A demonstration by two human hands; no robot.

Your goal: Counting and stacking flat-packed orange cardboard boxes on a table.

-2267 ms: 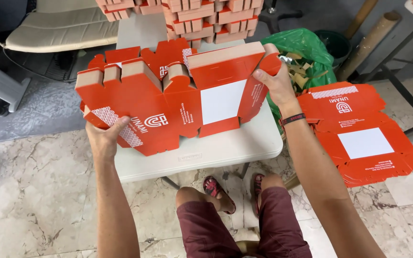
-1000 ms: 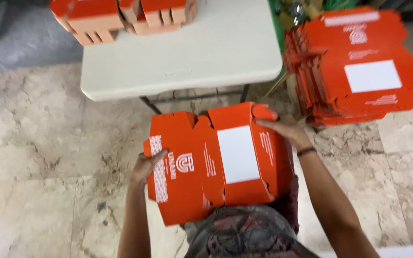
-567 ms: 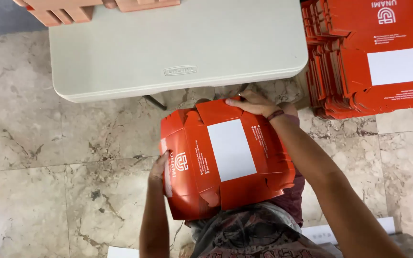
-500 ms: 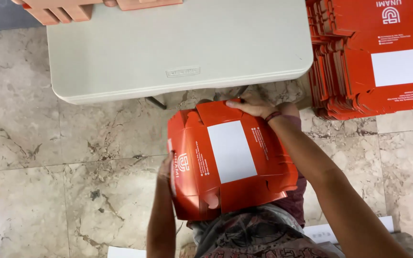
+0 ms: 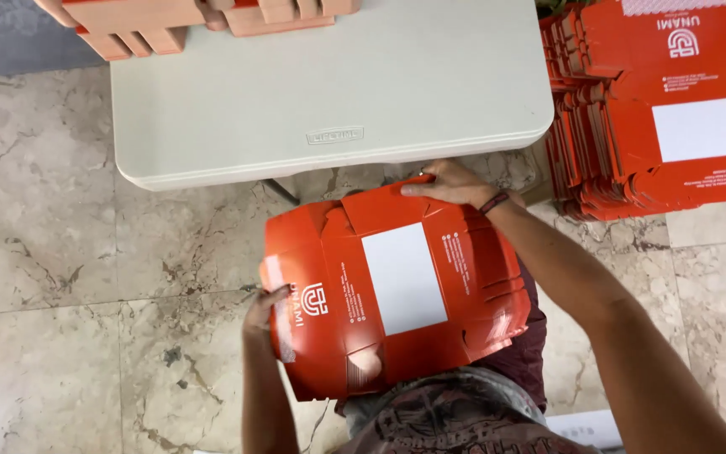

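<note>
Cardboard is nearly closed now: the orange box (image 5: 397, 290) you held spread wide over the white folding table (image 5: 329, 92) two seconds ago has come down over your lap, its side panels folded in. Your left hand (image 5: 264, 309) curls round the left edge; your right hand (image 5: 455, 183) presses flat fingers on the top flap. Flat orange blanks (image 5: 665, 109) wait stacked on the floor, right.

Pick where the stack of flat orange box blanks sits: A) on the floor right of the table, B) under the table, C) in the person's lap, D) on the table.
A: the stack of flat blanks lies on the marble floor, right of the table.
</note>
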